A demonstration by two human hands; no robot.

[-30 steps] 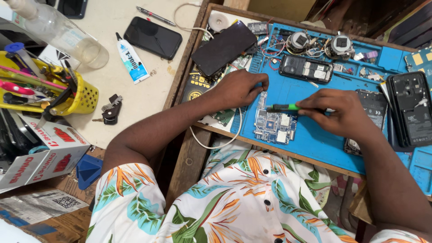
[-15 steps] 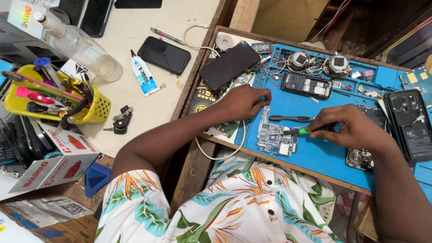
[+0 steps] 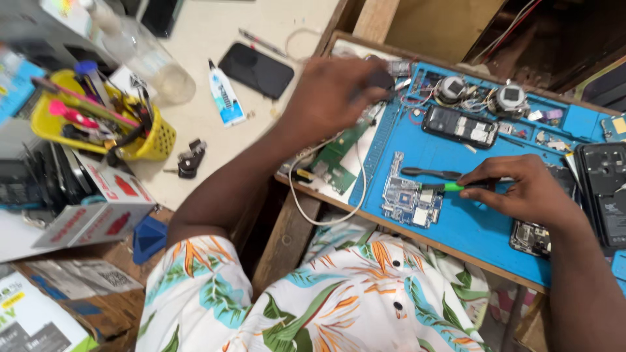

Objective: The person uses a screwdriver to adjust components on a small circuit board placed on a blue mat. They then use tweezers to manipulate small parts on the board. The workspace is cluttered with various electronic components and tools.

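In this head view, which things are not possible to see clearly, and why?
- Left hand: motion blur; whether it grips the dark object at its fingers cannot be told.
- Green tool: its handle is covered by the right hand; its tip on the circuit board is too small.
- Opened phone: cut off by the right edge.
- Parts on the blue mat: too small.

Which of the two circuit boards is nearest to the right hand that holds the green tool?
The silver-shielded circuit board on the blue mat, just below the green tool in the right hand. The green circuit board lies off the mat, below the left hand.
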